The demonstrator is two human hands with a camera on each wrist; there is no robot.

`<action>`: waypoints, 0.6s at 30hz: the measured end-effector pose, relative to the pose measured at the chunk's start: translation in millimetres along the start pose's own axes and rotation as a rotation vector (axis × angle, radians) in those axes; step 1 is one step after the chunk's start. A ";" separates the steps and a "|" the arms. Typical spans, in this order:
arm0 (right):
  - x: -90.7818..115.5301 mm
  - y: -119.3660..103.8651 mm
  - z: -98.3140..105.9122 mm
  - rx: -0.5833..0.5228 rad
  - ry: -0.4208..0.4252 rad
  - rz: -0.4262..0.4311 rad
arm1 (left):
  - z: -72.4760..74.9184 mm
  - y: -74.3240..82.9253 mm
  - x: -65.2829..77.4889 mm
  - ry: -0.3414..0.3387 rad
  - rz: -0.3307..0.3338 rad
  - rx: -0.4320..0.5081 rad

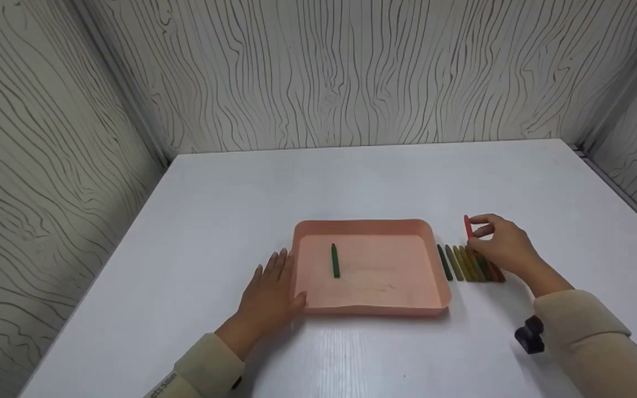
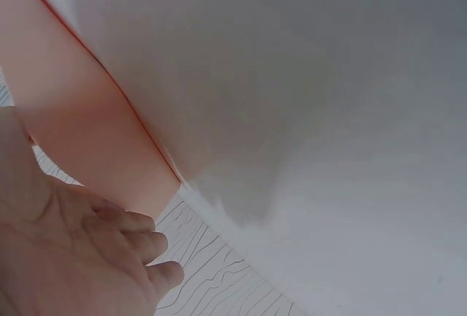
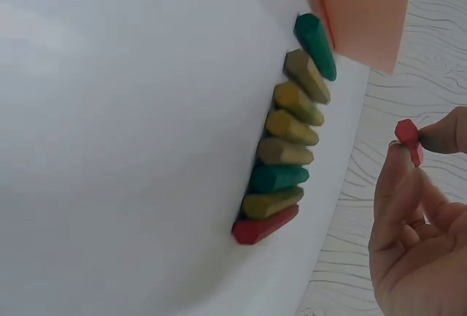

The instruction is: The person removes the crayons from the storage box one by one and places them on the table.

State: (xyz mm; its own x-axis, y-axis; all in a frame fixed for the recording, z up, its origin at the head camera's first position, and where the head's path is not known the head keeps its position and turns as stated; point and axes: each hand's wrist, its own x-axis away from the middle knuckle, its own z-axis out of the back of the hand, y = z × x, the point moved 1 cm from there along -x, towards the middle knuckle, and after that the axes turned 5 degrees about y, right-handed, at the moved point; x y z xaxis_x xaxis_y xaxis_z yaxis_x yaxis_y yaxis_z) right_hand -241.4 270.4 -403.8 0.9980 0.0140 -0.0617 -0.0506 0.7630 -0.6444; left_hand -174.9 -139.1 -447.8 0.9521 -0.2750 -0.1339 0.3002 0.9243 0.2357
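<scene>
My right hand [image 1: 504, 243] pinches a red crayon [image 1: 468, 225] between thumb and fingertips, above the table and just right of the pink tray [image 1: 374, 311]. In the right wrist view the six-sided end of that red crayon [image 3: 406, 132] shows. Under the hand lies a side-by-side row of crayons in green, yellow, brown and red, with a yellow crayon [image 3: 292, 128] near its middle. One green crayon [image 1: 335, 261] lies inside the tray. Along the tray's left side rests my left hand [image 1: 269, 298], fingers extended and thumb at the rim.
A white table [image 1: 230, 210] holds everything, with wood-grain patterned panels [image 1: 351, 72] behind it and on both sides. The row's nearest green crayon [image 1: 444, 262] lies close to the tray's right wall. A small black object [image 1: 530, 335] is at the right sleeve.
</scene>
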 end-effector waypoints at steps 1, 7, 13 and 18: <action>1.2 4.1 2.3 0.014 0.000 -0.008 | -0.3 0.0 0.1 -0.001 0.001 -0.003; 6.0 24.0 10.7 0.069 -0.015 -0.041 | -0.9 -0.5 0.7 -0.001 0.011 -0.005; 9.5 39.9 15.0 0.088 -0.052 -0.048 | -1.7 -0.6 0.8 0.005 0.004 -0.001; 12.2 48.9 16.2 0.099 -0.105 -0.085 | -2.1 -0.7 0.6 0.008 0.002 0.007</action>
State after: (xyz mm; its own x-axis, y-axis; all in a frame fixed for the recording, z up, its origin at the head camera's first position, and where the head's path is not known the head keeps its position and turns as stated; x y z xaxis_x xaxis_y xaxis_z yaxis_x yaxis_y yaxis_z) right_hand -231.1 318.3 -423.7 0.9973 0.0102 0.0726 0.0327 0.8244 -0.5650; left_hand -174.7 -139.4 -450.1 0.9520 -0.2714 -0.1414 0.2991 0.9230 0.2423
